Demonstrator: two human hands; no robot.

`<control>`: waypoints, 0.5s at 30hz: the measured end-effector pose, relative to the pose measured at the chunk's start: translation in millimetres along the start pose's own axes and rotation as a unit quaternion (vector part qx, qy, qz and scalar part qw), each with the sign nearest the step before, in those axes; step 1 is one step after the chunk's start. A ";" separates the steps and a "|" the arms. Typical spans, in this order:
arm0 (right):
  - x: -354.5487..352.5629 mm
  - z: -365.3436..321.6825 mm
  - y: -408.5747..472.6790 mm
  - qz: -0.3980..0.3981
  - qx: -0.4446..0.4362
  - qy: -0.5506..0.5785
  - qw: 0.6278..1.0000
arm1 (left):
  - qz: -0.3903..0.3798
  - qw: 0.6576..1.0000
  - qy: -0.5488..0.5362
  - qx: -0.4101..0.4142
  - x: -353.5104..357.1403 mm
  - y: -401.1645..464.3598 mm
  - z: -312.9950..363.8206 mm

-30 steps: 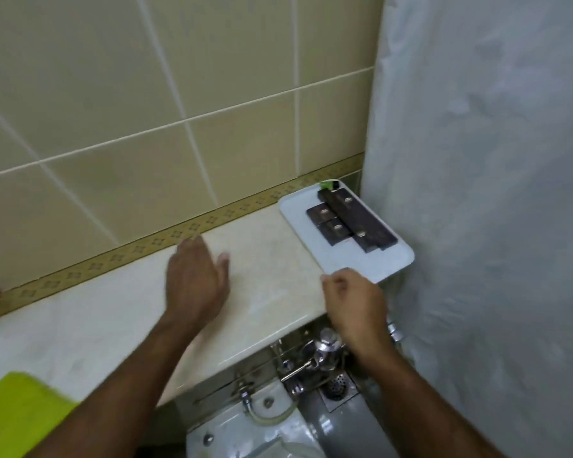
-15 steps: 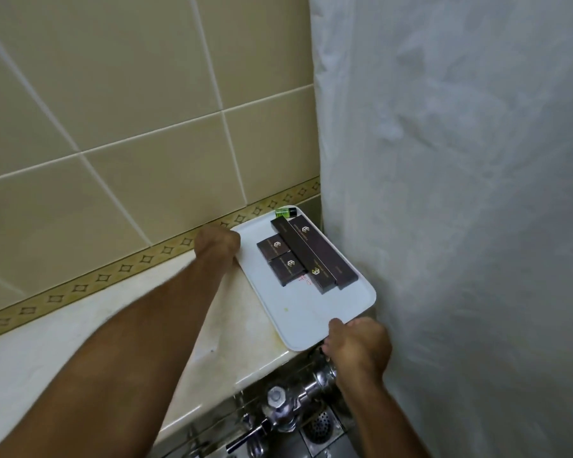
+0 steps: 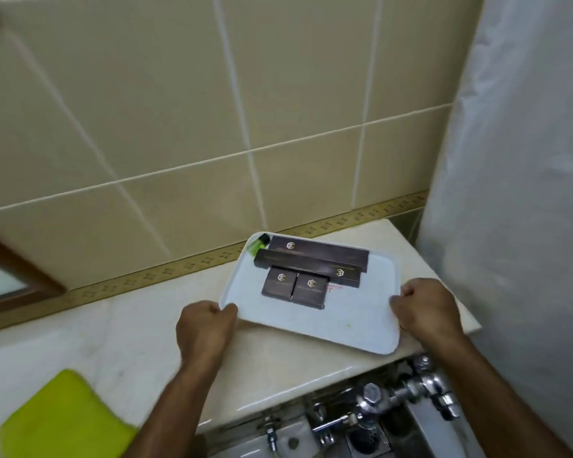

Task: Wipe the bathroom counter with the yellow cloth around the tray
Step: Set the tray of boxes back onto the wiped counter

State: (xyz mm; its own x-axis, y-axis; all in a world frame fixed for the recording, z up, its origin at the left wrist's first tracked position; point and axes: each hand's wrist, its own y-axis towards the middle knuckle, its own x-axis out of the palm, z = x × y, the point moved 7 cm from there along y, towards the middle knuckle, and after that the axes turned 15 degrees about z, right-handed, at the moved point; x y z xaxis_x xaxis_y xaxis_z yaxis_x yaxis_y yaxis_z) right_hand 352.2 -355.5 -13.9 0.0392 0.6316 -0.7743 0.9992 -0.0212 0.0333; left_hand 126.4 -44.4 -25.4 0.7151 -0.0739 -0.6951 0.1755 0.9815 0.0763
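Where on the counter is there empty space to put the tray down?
Bare counter lies between the left hand and the yellow cloth, back to the tiled wall's patterned border. A thin strip shows by the white curtain. It is crowded at the right end, where both hands, the right hand too, grip the tray of dark boxes.

tray (image 3: pixel 361 328) white | boxes (image 3: pixel 308 272) dark brown, gold logos | cloth (image 3: pixel 63 421) yellow-green | counter (image 3: pixel 113 342) cream marble

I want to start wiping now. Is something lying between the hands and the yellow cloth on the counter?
Nothing visible lies between them: bare counter separates the left hand from the yellow cloth. But both hands, the right hand too, are closed on the tray.
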 end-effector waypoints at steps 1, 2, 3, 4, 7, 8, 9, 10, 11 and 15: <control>15.9 -19.8 -2.1 -0.013 -0.030 -0.018 0.999 | 0.004 1.000 0.019 0.000 -15.7 3.4 -16.1; 32.7 -40.6 -5.5 -0.025 -0.058 -0.039 0.997 | 0.009 0.999 0.039 -0.001 -31.0 7.1 -32.1; 49.0 -58.3 -7.5 -0.036 -0.077 -0.059 0.995 | 0.015 0.998 0.058 -0.002 -44.1 10.7 -44.7; 65.0 -74.2 -9.9 -0.045 -0.091 -0.077 0.992 | 0.021 0.997 0.078 -0.005 -54.9 14.7 -56.5; 109.3 -115.5 -19.5 -0.071 -0.127 -0.108 0.983 | 0.032 0.990 0.135 -0.017 -79.1 27.1 -82.5; 121.7 -127.8 -23.9 -0.077 -0.138 -0.111 0.981 | 0.031 0.989 0.145 -0.021 -84.1 30.9 -89.4; 132.0 -137.2 -27.3 -0.081 -0.148 -0.116 0.979 | 0.030 0.988 0.153 -0.026 -86.1 33.6 -94.7; 142.1 -146.0 -32.1 -0.083 -0.157 -0.121 0.977 | 0.028 0.987 0.156 -0.034 -87.9 36.4 -101.7; 151.1 -152.8 -36.1 -0.082 -0.165 -0.125 0.975 | 0.028 0.986 0.158 -0.043 -88.9 38.5 -108.5; 171.1 -157.5 -44.8 -0.068 -0.174 -0.141 0.972 | 0.027 0.984 0.168 -0.057 -84.9 41.7 -127.3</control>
State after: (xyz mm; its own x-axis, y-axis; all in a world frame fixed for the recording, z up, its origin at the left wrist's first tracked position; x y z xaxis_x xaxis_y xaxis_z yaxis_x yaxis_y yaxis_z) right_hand 313.5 -124.4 -48.3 -0.0445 0.3717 -0.9273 0.9348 0.3428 0.0926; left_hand -13.1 25.2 -54.2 0.4539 0.0233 -0.8908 0.0516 0.9973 0.0524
